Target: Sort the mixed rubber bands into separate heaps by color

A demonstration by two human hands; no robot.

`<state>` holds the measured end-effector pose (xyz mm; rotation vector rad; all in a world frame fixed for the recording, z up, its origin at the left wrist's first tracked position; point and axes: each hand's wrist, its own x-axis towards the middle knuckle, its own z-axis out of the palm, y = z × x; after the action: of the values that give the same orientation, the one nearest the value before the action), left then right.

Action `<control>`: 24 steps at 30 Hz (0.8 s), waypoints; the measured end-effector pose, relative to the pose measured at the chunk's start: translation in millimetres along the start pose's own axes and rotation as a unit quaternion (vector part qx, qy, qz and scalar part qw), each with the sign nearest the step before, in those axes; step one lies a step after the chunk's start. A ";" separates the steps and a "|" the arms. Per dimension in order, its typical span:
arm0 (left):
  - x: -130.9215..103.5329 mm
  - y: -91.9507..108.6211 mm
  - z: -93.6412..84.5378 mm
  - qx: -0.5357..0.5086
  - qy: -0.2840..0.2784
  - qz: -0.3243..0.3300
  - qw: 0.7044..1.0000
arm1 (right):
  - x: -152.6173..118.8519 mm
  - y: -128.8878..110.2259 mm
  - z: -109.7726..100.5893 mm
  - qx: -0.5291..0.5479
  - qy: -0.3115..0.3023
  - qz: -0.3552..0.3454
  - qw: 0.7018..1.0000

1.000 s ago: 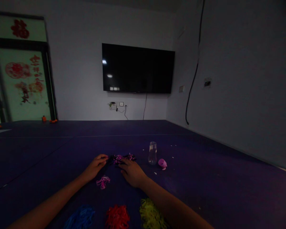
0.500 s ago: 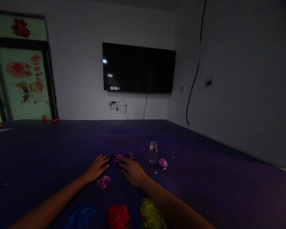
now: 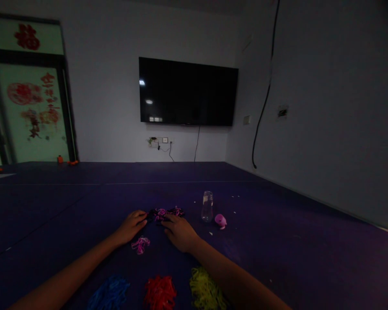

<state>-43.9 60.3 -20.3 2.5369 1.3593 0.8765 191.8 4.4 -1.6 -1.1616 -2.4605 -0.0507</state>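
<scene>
A mixed pile of thin pink and black looped strands [image 3: 161, 213], much like rubber bands, lies on the purple tabletop. At its left edge rests my left hand [image 3: 131, 226], fingers stretched and thumb apart. My right hand [image 3: 180, 232] lies palm down with fingers extended over the pile's near right side, touching it. A smaller tangle of pink strands [image 3: 140, 244] sits by itself below my left hand. Both hands look open, though the fingertips partly blend into the dark strands.
Near me lie heaps of blue strands [image 3: 110, 293], red strands [image 3: 160, 293] and yellow strands [image 3: 207, 289]. Right of my hands stand a clear bottle [image 3: 207, 209] and a pink cap-like piece [image 3: 220, 221]. White scraps dot the purple table [image 3: 294, 241].
The fingers of my left hand have drawn slightly closer together at the pile's edge. My right hand and the strands look almost the same.
</scene>
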 end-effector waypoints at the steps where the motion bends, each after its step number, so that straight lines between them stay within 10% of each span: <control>1: -0.3 1.2 -1.5 -0.028 0.005 -0.005 1.000 | 0.0 -0.2 0.0 -0.002 0.000 0.000 1.000; 8: -3.9 16.5 -14.1 -0.198 -0.036 -0.010 0.979 | 1.0 -1.2 -0.7 -0.011 0.000 -0.001 1.000; 24: -5.3 27.7 -15.6 -0.183 -0.087 0.048 0.978 | 3.5 -3.2 -3.2 -0.065 -0.006 -0.114 0.991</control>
<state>-34.8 37.6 0.6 2.3420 0.9318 0.8102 188.5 4.2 3.1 -0.9261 -2.6229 -0.2755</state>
